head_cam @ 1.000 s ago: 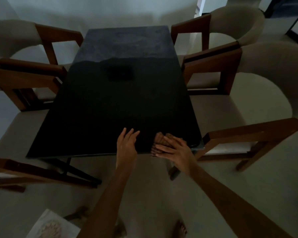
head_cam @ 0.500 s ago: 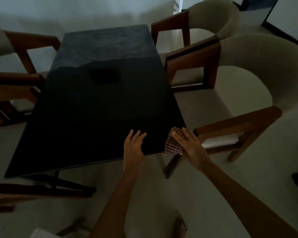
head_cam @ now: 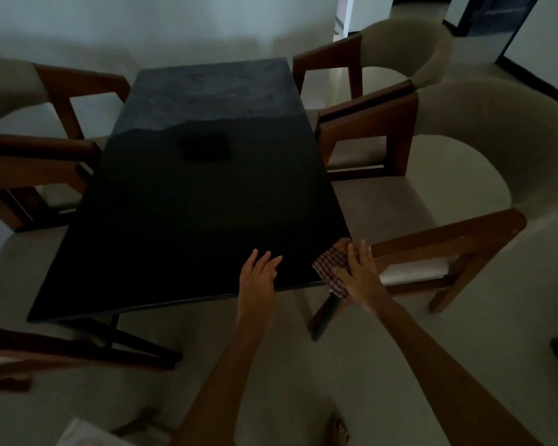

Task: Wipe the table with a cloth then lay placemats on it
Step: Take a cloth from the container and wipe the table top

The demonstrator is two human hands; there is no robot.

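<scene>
While left hand (head_cam: 259, 274) rests flat, right hand (head_cam: 359, 274) presses cloth (head_cam: 330, 269) on table (head_cam: 187, 201).

Tabletop (head_cam: 187, 220) open; chairs (head_cam: 448, 239) flank.

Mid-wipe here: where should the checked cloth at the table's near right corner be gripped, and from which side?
Probably the part of the checked cloth draping over the table corner; come from the near right, off the edge. There fingers can curl under it, while the right hand presses the rest flat.
</scene>
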